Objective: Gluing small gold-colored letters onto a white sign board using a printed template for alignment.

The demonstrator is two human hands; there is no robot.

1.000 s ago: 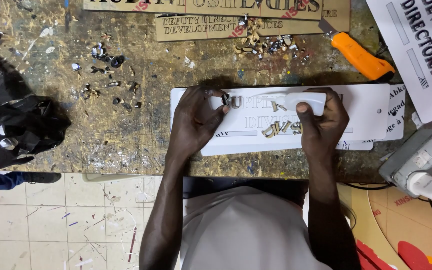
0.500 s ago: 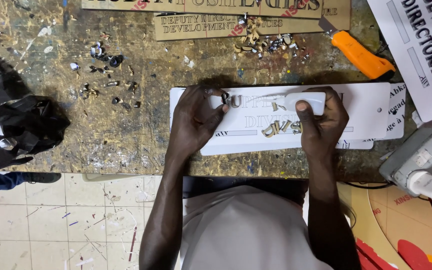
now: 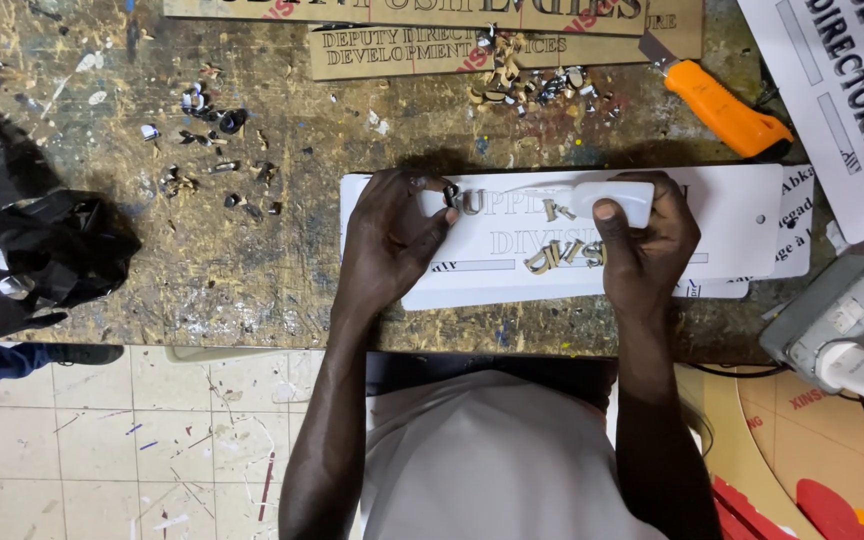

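A white rectangular sign plate (image 3: 742,215) lies on the worn workbench in front of me. Small metallic cut-out letters (image 3: 564,254) lie loose on it, and more stand in a row along its upper line. My left hand (image 3: 392,235) rests on the plate's left end, thumb and forefinger pinching one small letter (image 3: 450,195) at the start of that row. My right hand (image 3: 647,240) grips a white oblong tube-like object (image 3: 612,198), thumb pressed on top, held over the plate's middle.
An orange utility knife (image 3: 717,105) lies at the back right. Brown cardboard stencil strips (image 3: 402,50) and several scrap letter pieces (image 3: 532,85) sit behind. A black plastic bag (image 3: 27,250) is at left, a grey power adapter (image 3: 842,325) at right, a white printed sheet (image 3: 852,95) beyond.
Both hands have stayed nearly in place; the left fingers keep working the small letter at the row's left end.
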